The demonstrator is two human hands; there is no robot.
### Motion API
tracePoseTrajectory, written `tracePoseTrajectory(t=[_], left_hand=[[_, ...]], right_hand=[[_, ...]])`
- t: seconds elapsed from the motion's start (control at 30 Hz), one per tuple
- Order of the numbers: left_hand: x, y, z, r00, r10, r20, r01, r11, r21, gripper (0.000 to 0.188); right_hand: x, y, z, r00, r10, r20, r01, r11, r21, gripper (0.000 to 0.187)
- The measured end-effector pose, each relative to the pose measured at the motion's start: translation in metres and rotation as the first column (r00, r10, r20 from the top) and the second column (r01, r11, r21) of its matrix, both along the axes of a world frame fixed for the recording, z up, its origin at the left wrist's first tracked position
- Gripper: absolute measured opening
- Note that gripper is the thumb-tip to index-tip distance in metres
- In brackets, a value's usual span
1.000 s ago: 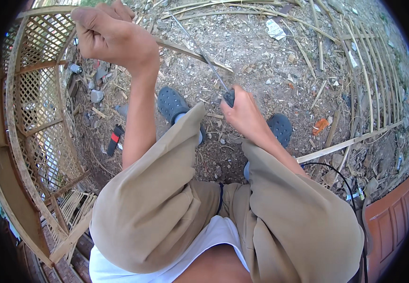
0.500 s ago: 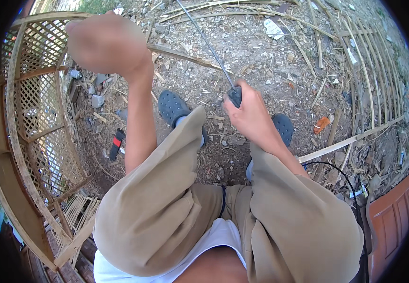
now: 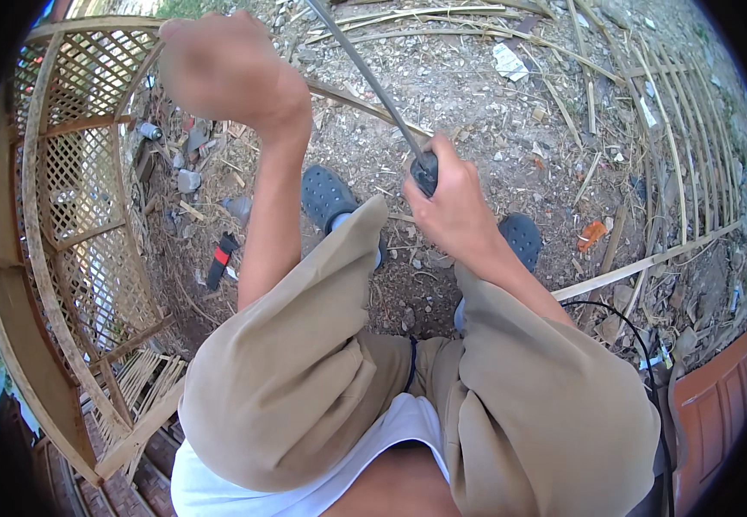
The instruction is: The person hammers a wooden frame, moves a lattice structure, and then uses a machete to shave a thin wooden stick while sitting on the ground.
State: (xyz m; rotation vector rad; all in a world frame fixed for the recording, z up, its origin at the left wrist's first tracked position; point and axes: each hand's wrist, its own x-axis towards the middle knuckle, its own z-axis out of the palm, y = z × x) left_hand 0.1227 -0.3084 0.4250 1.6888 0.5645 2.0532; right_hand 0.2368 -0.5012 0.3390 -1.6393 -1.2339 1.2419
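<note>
My right hand (image 3: pixel 453 194) is closed around the dark handle (image 3: pixel 424 174) of a long-bladed knife (image 3: pixel 365 73). Its narrow grey blade slants up and left past the top edge. My left hand (image 3: pixel 231 73) is raised at the upper left, so blurred that its fingers cannot be made out. A wooden strip (image 3: pixel 365 105) runs from behind my left wrist toward the knife handle. Whether the left hand holds it I cannot tell. Below, my dark clogs (image 3: pixel 326 195) rest on the dirt, either side of the right hand.
A wooden lattice frame (image 3: pixel 89 185) stands at left. By it lie a black-and-red object (image 3: pixel 221 261) and a bottle (image 3: pixel 149 131). Slatted bamboo (image 3: pixel 684 146) and an orange scrap (image 3: pixel 591 235) are at right, above a black cable (image 3: pixel 619 312) and brown panel (image 3: pixel 718 405). Bamboo strips and chips litter the ground.
My left hand and forearm have moved right, toward the blade. The knife's blade has swung slightly left and shows broader, while my right hand stays closed on its handle. The view has shifted a little.
</note>
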Motion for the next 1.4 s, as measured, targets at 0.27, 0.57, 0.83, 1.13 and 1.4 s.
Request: tracePoseTrajectory(t=[0.27, 0.57, 0.83, 1.13, 1.4], left_hand=[[-0.003, 0.005, -0.011, 1.0, -0.022, 0.021, 0.023, 0.999, -0.026, 0.053], [-0.003, 0.002, -0.011, 0.999, 0.039, -0.004, -0.039, 0.998, -0.051, 0.05], [0.004, -0.002, -0.01, 0.998, 0.044, -0.033, -0.046, 0.997, -0.055, 0.053], [-0.003, -0.005, 0.0, 0.998, 0.035, -0.052, -0.037, 0.998, -0.052, 0.052], [-0.015, -0.006, -0.003, 0.998, 0.049, -0.044, -0.051, 0.997, -0.058, 0.052]], right_hand=[[0.012, -0.03, -0.028, 0.997, -0.069, -0.015, 0.067, 0.989, -0.132, 0.03], [0.006, -0.011, -0.041, 0.998, -0.055, 0.002, 0.055, 0.995, -0.087, 0.03], [0.018, -0.009, -0.073, 0.982, 0.017, 0.189, 0.008, 0.991, -0.13, 0.027], [0.003, 0.0, -0.042, 0.999, 0.018, 0.043, -0.013, 0.993, -0.119, 0.029], [0.007, -0.003, -0.014, 0.981, -0.131, -0.142, 0.14, 0.988, 0.06, 0.028]])
